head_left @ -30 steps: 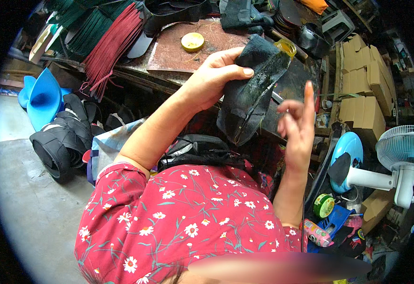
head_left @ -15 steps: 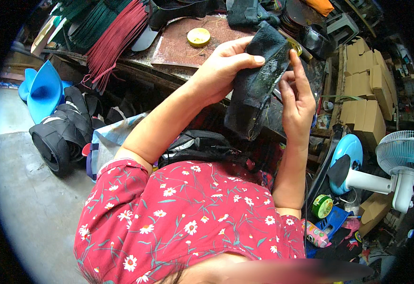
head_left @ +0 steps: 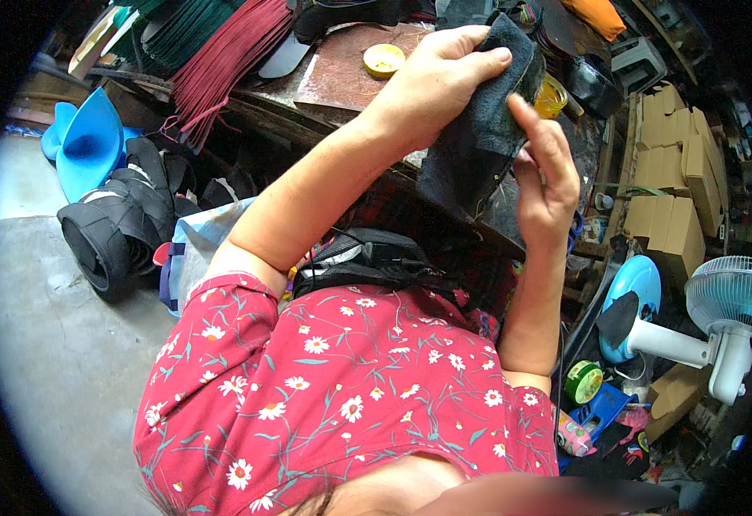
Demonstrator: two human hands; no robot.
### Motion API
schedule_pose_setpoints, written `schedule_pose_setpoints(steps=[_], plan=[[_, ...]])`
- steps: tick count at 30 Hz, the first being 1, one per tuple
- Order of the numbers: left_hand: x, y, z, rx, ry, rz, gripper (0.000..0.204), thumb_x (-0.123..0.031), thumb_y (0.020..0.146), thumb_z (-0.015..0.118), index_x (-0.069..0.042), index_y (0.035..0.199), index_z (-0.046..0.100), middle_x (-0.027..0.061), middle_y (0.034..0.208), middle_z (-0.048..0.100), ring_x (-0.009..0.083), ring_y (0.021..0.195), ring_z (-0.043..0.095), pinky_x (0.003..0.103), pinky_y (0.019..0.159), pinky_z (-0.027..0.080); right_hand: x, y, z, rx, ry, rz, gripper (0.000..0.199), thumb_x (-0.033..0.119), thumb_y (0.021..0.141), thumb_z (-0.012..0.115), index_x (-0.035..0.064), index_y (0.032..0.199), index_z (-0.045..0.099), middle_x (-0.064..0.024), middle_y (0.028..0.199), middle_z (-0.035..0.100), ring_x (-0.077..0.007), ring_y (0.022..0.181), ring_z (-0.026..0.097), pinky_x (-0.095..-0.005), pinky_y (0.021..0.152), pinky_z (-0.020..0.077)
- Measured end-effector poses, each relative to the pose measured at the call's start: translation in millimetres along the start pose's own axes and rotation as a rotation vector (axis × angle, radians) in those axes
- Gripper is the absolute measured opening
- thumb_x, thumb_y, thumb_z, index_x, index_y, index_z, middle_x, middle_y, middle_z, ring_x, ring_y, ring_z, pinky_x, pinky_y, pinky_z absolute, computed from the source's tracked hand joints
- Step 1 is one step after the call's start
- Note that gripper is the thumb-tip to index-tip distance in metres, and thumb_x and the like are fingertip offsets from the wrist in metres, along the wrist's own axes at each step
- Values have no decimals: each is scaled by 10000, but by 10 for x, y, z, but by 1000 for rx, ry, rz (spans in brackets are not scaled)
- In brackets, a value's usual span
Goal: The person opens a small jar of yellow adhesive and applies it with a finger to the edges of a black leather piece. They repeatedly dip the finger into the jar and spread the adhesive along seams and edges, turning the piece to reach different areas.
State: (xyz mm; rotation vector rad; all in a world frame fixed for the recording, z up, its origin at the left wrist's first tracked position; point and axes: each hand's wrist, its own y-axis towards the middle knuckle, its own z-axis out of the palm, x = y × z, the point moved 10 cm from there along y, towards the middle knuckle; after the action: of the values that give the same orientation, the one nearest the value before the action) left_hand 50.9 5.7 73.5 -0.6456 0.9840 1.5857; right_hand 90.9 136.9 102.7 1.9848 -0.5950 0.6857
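Observation:
A dark, fuzzy shoe upper piece [head_left: 479, 146] is held up in front of me over the workbench. My left hand [head_left: 440, 82] grips its top edge, fingers curled over the fabric. My right hand [head_left: 546, 176] rests against its right side, index finger stretched up along the material and the other fingers bent behind it. The lower end of the piece hangs down between my forearms. Both my arms come up from a red flowered sleeve.
A brown work board [head_left: 341, 73] carries a small yellow tin [head_left: 384, 58]. Red and green strips [head_left: 221, 60] lie at the back left. Blue shoe forms [head_left: 88, 142] and black rolls [head_left: 109, 232] sit on the floor. Cardboard boxes [head_left: 677, 172] and a white fan [head_left: 720, 318] stand right.
Both hands lifted the dark piece up and away from me. My right hand went from spread open beside it to pressing against its right side.

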Motion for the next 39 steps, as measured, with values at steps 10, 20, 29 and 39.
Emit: schedule_pose_setpoints(steps=[10, 20, 29, 39], plan=[[-114, 103, -46, 25, -191, -62, 278, -246, 965, 625, -19, 1124, 603, 37, 999, 672, 112, 915, 632, 273, 850, 506, -24, 145, -311, -153, 153, 118, 501, -118, 792, 493, 26, 1239, 667, -33, 952, 628, -78, 762, 520, -197, 696, 420], [-423, 41, 62, -7, 229, 162, 211, -151, 961, 616, 18, 1081, 647, 26, 920, 694, 59, 818, 608, 224, 734, 507, 326, 365, -190, -127, -441, -297, 544, -109, 762, 543, 169, 1197, 715, -92, 843, 607, -234, 690, 601, -315, 643, 504], [-343, 55, 14, -20, 104, 50, 196, -152, 944, 627, -2, 1062, 672, 28, 903, 702, 76, 779, 645, 225, 721, 520, 303, 355, -362, -322, -663, -286, 466, -35, 758, 645, 223, 1131, 748, -46, 910, 621, -159, 644, 570, -303, 585, 486], [-310, 68, -130, 46, -635, -94, 283, -158, 945, 632, -23, 1186, 566, 89, 1002, 691, 185, 893, 699, 359, 864, 581, -557, 432, -1007, -179, -928, 186, 351, 28, 826, 578, 251, 1017, 769, -15, 1027, 672, -233, 948, 612, -358, 832, 514]])
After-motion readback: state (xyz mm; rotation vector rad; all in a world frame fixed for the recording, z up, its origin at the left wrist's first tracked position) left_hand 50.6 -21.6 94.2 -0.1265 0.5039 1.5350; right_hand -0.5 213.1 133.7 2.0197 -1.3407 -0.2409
